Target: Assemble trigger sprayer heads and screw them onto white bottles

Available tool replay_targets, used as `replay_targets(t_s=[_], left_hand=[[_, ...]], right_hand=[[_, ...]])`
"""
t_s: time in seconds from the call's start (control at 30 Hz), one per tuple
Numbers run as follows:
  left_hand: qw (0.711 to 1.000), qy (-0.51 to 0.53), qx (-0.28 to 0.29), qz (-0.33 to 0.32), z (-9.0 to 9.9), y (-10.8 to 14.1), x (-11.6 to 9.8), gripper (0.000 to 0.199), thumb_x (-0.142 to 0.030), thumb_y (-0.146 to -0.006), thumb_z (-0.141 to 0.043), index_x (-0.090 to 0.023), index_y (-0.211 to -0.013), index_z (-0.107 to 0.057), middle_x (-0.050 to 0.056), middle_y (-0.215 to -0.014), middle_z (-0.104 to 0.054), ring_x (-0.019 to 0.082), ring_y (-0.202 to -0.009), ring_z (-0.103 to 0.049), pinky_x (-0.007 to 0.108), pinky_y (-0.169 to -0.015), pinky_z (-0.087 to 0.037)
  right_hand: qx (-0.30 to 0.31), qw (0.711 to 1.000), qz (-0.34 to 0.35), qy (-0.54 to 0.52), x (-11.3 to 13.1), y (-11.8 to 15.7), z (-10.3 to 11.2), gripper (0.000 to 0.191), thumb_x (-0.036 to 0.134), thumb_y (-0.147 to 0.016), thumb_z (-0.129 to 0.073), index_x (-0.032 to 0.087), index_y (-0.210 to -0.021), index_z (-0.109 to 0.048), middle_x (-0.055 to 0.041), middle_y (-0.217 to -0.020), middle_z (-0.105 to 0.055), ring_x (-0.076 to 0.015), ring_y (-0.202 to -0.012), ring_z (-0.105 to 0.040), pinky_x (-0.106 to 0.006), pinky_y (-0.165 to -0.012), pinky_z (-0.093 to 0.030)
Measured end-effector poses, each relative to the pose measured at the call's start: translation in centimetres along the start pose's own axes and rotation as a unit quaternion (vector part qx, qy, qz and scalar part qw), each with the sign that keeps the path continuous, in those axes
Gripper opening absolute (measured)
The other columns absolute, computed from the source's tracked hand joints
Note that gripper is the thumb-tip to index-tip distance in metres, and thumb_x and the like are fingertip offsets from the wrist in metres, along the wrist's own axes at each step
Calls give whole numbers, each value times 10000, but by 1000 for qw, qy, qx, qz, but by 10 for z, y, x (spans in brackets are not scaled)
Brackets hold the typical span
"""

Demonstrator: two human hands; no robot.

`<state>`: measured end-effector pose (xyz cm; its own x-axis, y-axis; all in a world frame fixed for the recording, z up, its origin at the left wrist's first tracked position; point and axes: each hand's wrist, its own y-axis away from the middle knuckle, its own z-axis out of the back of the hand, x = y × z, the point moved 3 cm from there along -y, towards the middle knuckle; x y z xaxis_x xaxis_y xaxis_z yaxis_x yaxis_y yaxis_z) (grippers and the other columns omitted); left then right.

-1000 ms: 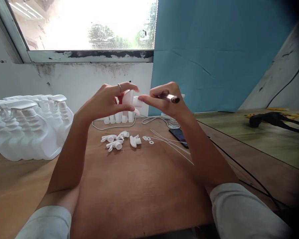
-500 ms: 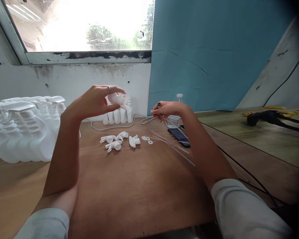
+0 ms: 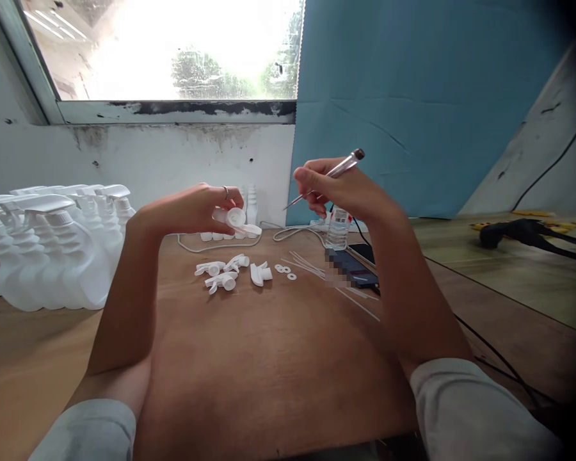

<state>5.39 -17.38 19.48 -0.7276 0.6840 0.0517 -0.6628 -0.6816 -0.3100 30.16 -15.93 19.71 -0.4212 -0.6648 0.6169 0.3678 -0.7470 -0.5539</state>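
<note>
Raised above the table, my left hand [image 3: 199, 208] is closed round a white trigger spray head [image 3: 235, 219], the round opening of its cap turned toward me. My right hand [image 3: 329, 182] grips a slim screwdriver [image 3: 343, 165] with a clear handle and dark end. Its thin metal tip points down and left, apart from the spray head. On the table below lie several white spray heads [image 3: 221, 282], small white washers [image 3: 292, 276] and thin white tubes [image 3: 307, 264].
White spray bottles [image 3: 77, 269] stand in rows at the left. More white bottles [image 3: 252, 205] are behind my left hand. A clear water bottle [image 3: 336, 230], a phone [image 3: 352, 267] and a pale cable [image 3: 221, 246] lie toward the back. A black strap-like object [image 3: 518, 230] rests at far right.
My left hand has lowered with the spray head and turned its opening toward me. My right hand has risen, and the screwdriver now shows lengthwise.
</note>
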Motion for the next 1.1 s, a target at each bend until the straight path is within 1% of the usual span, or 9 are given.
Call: replay_targets(t_s=[0.07,0.13,0.23,0.3,0.5,0.67,0.8,0.97,1.1], left_hand=[[1000,10,13,-1,-1,-1,0,422,-466,-801,-636,-229,-1150,-622,18,-941,-676,149,-791,-587,226,-660,-380],[999,19,25,-5,-3,-3,1,394,-453,-805,-630,-251,-1144,-641,-6,-861,-665,139,-752,-574,226,-651,-375],[999,28,43,-12,-6,-4,3,355,-452,-812,-616,-272,-1114,-668,-25,-804,-649,129,-711,-560,226,-631,-365],[998,33,52,-12,-8,-5,5,333,-441,-813,-616,-276,-1096,-674,-29,-808,-652,127,-707,-561,224,-619,-361],[998,29,58,-8,-13,-9,8,299,-384,-800,-627,-273,-1072,-684,-24,-835,-674,127,-698,-567,230,-609,-361],[997,29,72,-7,-14,-10,8,285,-375,-795,-621,-277,-1054,-688,-31,-820,-667,131,-708,-569,234,-621,-363],[997,27,76,-6,-14,-10,6,248,-384,-786,-620,-269,-992,-695,-27,-794,-659,135,-689,-560,243,-624,-357],[997,21,68,0,-12,-9,4,234,-398,-787,-612,-256,-959,-687,-27,-748,-627,130,-638,-528,244,-584,-331],[999,8,43,-1,-11,-9,6,255,-443,-772,-628,-247,-924,-687,-32,-694,-560,120,-602,-485,244,-552,-315]], right_hand=[[30,996,66,-42,21,9,-9,416,521,-836,-661,162,-653,-557,34,-485,-463,-59,-383,-431,-206,-371,-352],[48,991,112,-61,35,16,-16,322,420,-798,-733,154,-659,-618,30,-510,-514,-59,-422,-465,-197,-392,-389],[114,981,148,-59,41,20,-27,174,341,-786,-743,168,-788,-719,4,-672,-640,-84,-570,-571,-184,-470,-479],[149,977,151,-39,38,20,-32,161,334,-815,-705,190,-875,-745,-5,-760,-678,-94,-636,-602,-180,-495,-501],[112,983,144,3,30,18,-36,160,273,-873,-618,183,-892,-750,-4,-677,-658,-89,-591,-589,-182,-496,-504],[135,981,141,13,29,17,-38,129,246,-840,-648,197,-929,-727,1,-751,-678,-98,-632,-603,-194,-519,-510],[139,980,144,11,29,16,-39,107,198,-804,-670,189,-892,-730,-5,-762,-680,-101,-616,-588,-208,-514,-478],[119,967,211,78,35,17,-39,147,126,-785,-631,191,-851,-745,2,-749,-685,-88,-592,-529,-224,-516,-368],[117,947,270,131,38,19,-44,203,124,-807,-576,208,-888,-743,-15,-833,-694,-107,-659,-530,-246,-576,-368]])
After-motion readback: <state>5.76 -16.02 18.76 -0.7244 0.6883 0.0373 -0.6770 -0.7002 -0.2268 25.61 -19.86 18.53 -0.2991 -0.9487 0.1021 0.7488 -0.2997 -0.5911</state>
